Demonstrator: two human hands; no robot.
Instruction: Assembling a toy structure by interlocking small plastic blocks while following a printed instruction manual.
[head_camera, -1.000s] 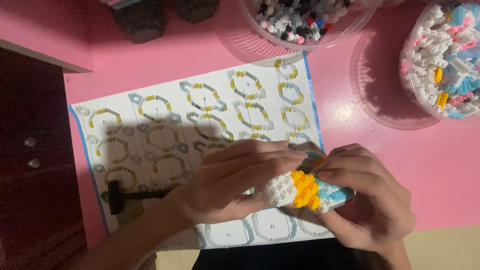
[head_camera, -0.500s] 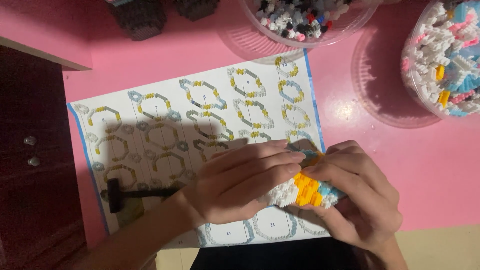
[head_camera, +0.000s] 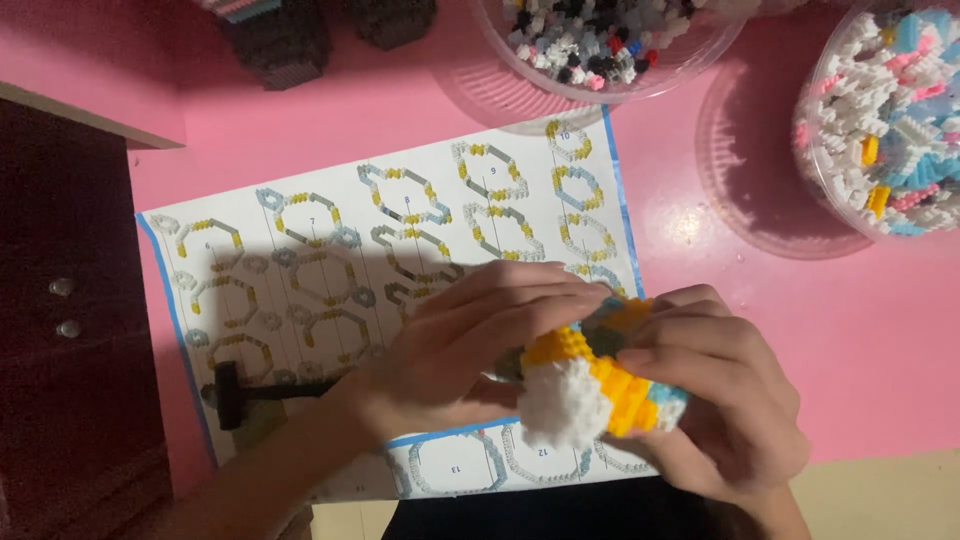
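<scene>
While clasped in both hands' grip (head_camera: 470, 350) (head_camera: 715, 400), block model (head_camera: 590, 385) above instruction sheet (head_camera: 330, 260), bead tubs (head_camera: 880, 120) well apart.

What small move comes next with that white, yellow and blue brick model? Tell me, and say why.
Probably press the left hand's fingertips down on the model's top, with the right hand bracing. Both hands clasp the white, yellow and blue brick model above the printed instruction sheet, left fingers lying across its upper edge.

Printed instruction sheet (head_camera: 330, 260) flat on pink table (head_camera: 860, 350), small black tool (head_camera: 235, 393) on its near left edge, clear tub of dark mixed bricks (head_camera: 600, 40) far centre, clear tub of white, blue and pink bricks (head_camera: 885, 120) far right, dark wooden cabinet (head_camera: 60, 330) left
</scene>
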